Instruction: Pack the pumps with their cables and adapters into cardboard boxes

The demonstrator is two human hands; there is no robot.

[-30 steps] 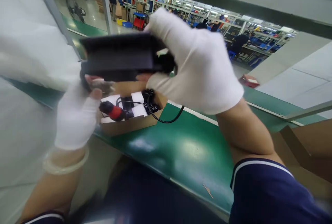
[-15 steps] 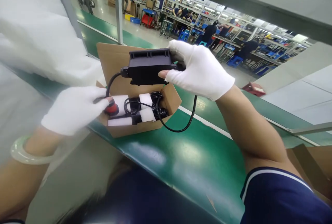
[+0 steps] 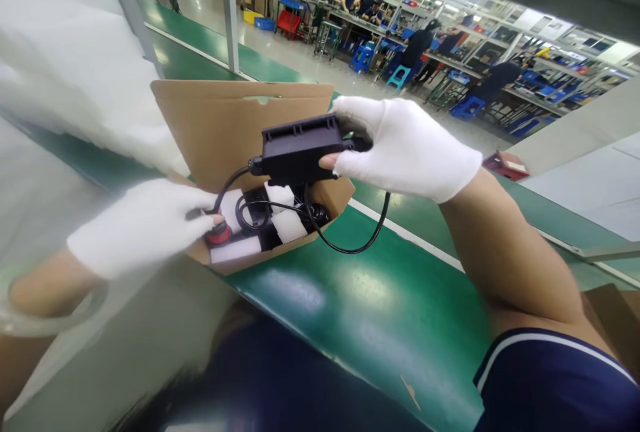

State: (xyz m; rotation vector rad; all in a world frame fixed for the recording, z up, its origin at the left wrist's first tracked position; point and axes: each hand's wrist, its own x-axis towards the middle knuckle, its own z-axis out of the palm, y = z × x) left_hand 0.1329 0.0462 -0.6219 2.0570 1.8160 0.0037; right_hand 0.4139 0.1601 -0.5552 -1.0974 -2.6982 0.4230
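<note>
My right hand [image 3: 400,145], in a white glove with bare fingertips, grips the right end of a black rectangular box with cables [image 3: 303,152], held tilted above an open cardboard carton [image 3: 240,132]. From its left end a black cable runs down to a red-and-black plug [image 3: 219,232]. My left hand [image 3: 145,229], gloved the same way, pinches the cable just at this plug, over the carton's left side. Inside the carton lie white foam blocks [image 3: 290,225] and coiled black cable [image 3: 253,212]. Another cable [image 3: 370,242] loops out over the carton's front right and back up behind the box.
The carton stands on a green bench [image 3: 350,305] with a metal edge. White foam sheeting [image 3: 75,72] is piled at the left, beside a metal post [image 3: 230,12]. Another cardboard box [image 3: 613,315] sits at the right. Beyond, people work at shelved benches.
The black box has come slightly lower and to the right in view, with my right hand on it. The plug in my left hand is a little lower, and more of the carton's lid shows.
</note>
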